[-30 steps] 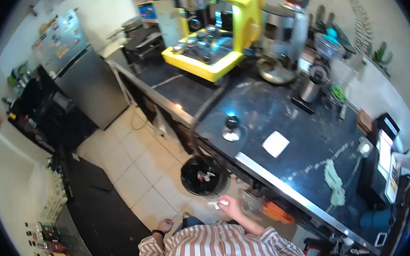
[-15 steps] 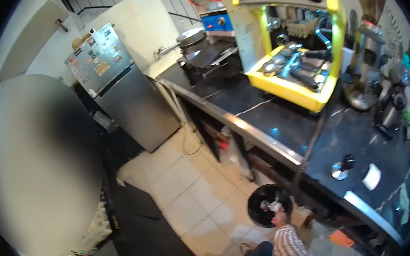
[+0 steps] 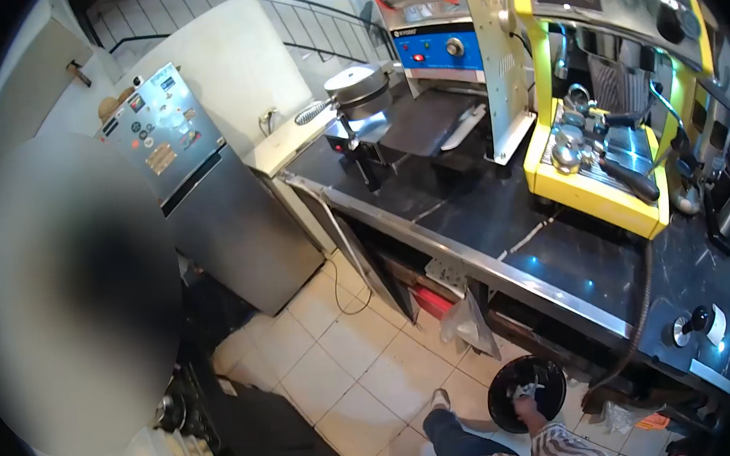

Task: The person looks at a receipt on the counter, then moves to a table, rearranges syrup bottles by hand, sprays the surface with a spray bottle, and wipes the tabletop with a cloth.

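My right hand [image 3: 525,405], in a striped sleeve [image 3: 567,448], reaches down into a round black bin [image 3: 497,423] on the tiled floor. Its fingers look closed around a small whitish crumpled thing [image 3: 529,389] that is too small to name. My left hand is out of view. Beside the bin are my leg [image 3: 454,435] and shoe [image 3: 440,399].
Above the bin runs a dark counter [image 3: 466,207] with a metal edge. It carries a yellow espresso machine [image 3: 599,201], a sealing machine [image 3: 436,47], a round waffle iron [image 3: 358,91] and a tamper [image 3: 682,330]. A fridge [image 3: 236,229] stands behind. A blurred person [image 3: 70,294] is at left.
The view has swung left, so the counter things appear farther right. My right hand is still at the bin, now seen lower inside it. My leg and shoe have come into fuller view.
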`<state>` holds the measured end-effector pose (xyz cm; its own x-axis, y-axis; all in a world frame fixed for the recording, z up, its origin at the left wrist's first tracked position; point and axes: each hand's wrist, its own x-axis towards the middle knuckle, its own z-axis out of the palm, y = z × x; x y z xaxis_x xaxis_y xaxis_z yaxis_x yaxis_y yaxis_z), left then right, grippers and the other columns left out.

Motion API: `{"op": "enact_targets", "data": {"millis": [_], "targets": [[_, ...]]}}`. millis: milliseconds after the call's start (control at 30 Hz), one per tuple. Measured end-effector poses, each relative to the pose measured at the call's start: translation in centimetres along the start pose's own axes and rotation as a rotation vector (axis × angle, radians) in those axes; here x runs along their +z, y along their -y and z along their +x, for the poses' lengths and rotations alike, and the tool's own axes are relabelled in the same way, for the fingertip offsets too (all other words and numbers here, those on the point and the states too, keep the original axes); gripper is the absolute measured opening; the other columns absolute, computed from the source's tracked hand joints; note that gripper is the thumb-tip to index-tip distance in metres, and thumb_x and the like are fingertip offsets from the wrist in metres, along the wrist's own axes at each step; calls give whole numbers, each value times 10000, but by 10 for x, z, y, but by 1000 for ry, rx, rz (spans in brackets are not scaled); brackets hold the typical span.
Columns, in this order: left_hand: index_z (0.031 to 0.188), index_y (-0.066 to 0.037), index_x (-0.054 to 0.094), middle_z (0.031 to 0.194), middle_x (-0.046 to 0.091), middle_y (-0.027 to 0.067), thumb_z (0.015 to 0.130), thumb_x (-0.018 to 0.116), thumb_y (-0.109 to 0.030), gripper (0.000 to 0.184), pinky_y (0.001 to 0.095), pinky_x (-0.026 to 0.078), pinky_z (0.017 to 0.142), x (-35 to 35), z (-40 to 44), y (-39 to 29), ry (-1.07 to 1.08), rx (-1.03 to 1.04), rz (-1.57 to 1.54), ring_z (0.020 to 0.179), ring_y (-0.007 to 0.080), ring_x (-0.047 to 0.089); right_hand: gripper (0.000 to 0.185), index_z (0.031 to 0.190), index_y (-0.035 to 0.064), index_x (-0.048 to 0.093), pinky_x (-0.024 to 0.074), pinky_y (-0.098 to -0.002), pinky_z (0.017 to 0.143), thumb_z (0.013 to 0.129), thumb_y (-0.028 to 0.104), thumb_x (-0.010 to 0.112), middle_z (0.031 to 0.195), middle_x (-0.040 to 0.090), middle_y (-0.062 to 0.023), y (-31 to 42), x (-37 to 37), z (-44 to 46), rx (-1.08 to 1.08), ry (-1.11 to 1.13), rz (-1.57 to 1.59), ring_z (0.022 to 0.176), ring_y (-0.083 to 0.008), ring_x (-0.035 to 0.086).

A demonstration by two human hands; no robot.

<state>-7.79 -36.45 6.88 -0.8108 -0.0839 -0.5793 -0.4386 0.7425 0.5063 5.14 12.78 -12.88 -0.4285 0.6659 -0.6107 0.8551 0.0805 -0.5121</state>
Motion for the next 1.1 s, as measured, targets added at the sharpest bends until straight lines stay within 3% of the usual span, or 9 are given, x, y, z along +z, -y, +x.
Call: {"op": "enact_targets", "data": {"millis": [67, 200, 333, 467, 633, 733, 833, 933, 1100], "targets": [[981, -74, 684, 946, 691, 143, 916, 480, -390, 382, 404, 508, 814, -22, 41, -21, -6, 22, 9, 872, 316, 656, 292, 1134, 92, 620, 487, -269, 557, 898, 261, 591, 831, 651, -70, 104, -29, -55, 176, 433, 338, 662, -180, 617], [976, -80, 684, 937, 692, 141, 923, 468, -384, 377, 407, 509, 813, -71, 100, -54, -40, 18, 19, 862, 318, 657, 296, 1106, 36, 636, 498, -244, 704, 899, 247, 610, 871, 652, -20, 251, -30, -26, -335, 754, 362, 794, -101, 604], [971, -85, 684, 929, 692, 138, 931, 456, -378, 373, 410, 510, 812, -113, 147, -72, -93, 6, -4, 851, 320, 658, 230, 920, 11, 673, 478, -236, 679, 888, 237, 642, 832, 655, -25, 485, -133, -77, -852, 733, 569, 760, -84, 594], [966, -91, 684, 920, 693, 135, 939, 445, -372, 370, 413, 512, 810, -127, 168, -97, -157, 88, -15, 840, 322, 659, 295, 643, 46, 597, 374, -254, 505, 897, 195, 629, 587, 526, 50, 642, -179, -141, -1005, 202, 422, 579, -43, 467], [841, -67, 679, 767, 661, 156, 906, 534, -431, 397, 432, 483, 641, -157, 171, -183, -233, 320, 4, 725, 347, 629, 277, 766, 143, 491, 189, -193, 406, 1009, 269, 445, 575, 317, 89, 686, -117, -108, -1060, 247, 680, 472, -1, 292], [822, -67, 671, 752, 652, 158, 912, 522, -400, 377, 443, 467, 627, -178, 129, -204, -286, 337, -131, 687, 349, 611, 127, 1101, 112, 478, 290, -173, 545, 998, 158, 421, 805, 399, 50, 671, -30, -115, -1138, 424, 630, 652, -30, 354], [830, -62, 660, 755, 648, 162, 912, 517, -387, 364, 449, 466, 632, -186, 108, -167, -444, 282, -162, 690, 352, 609, 390, 1243, 126, 460, 385, -197, 448, 877, 9, 523, 1028, 494, -11, 633, 62, -128, -1054, 790, 395, 642, -87, 502], [867, -76, 664, 773, 647, 172, 906, 526, -386, 341, 448, 476, 640, -160, 51, -106, -787, 160, -309, 717, 364, 616, 452, 1285, 49, 444, 512, -259, 621, 850, -9, 555, 883, 615, -91, 622, 86, -226, -962, 1204, 41, 782, -140, 605], [763, -47, 614, 705, 611, 197, 914, 548, -371, 364, 480, 456, 593, -57, -151, -46, -1415, -699, -514, 707, 407, 601, 470, 1272, 29, 464, 517, -264, 697, 830, -9, 619, 984, 626, -106, 591, 175, -274, -1167, 1762, -473, 837, -144, 614]]}}
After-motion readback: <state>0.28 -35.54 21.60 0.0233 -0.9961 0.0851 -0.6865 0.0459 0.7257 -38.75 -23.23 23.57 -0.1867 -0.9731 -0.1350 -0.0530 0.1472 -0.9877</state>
